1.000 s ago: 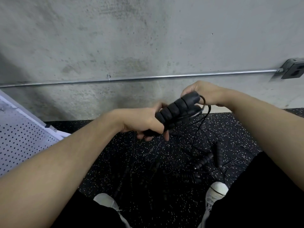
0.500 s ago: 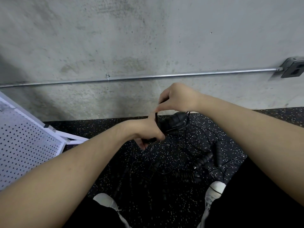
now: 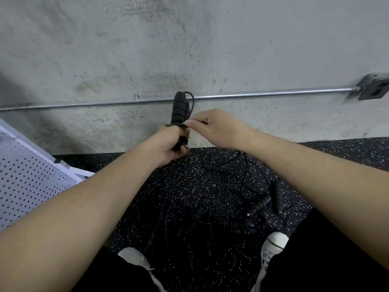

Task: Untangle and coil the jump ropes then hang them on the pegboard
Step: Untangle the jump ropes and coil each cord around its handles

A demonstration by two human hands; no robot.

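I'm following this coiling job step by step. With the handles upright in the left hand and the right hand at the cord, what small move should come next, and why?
Probably another wrap: the right hand pinches the thin cord beside the handles that the left hand grips upright, while slack trails down to the tangled ropes on the floor.

I see my left hand (image 3: pixel 166 144) gripping the black jump rope handles (image 3: pixel 179 110) upright. My right hand (image 3: pixel 216 127), just right of it, pinches the thin cord (image 3: pixel 191 102) beside the handles. Below both hands, tangled jump ropes (image 3: pixel 248 203) lie on the speckled floor (image 3: pixel 168 186); the white pegboard (image 3: pixel 27 182) stands left of my left hand.
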